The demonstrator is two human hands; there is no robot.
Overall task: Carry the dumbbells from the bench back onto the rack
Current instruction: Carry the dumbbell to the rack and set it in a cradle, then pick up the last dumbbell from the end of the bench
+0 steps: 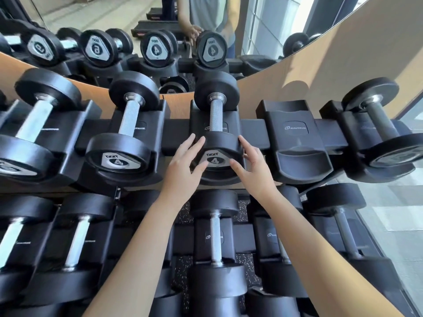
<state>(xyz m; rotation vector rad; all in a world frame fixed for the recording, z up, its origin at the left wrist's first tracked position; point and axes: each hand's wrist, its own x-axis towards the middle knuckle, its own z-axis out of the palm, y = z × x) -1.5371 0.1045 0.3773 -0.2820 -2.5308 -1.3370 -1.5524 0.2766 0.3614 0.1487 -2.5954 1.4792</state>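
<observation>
Two open hands, left hand, right hand, seemingly touching dumbbell

i see a black dumbbell marked 4, knurled steel handle, lying level in its cradle on the rack's upper tier.

End plate of middle dumbbell: "4", small brand word above it, not clearly legible. End plate of neighbouring dumbbell to left: also "4". Empty cradle on rack: "NAUTILUS" with swirl logo. Same brand on cradle under middle dumbbell, partly hidden by handle. Mirror above: reflected plates reading "4", "4", "6", reversed.
</observation>
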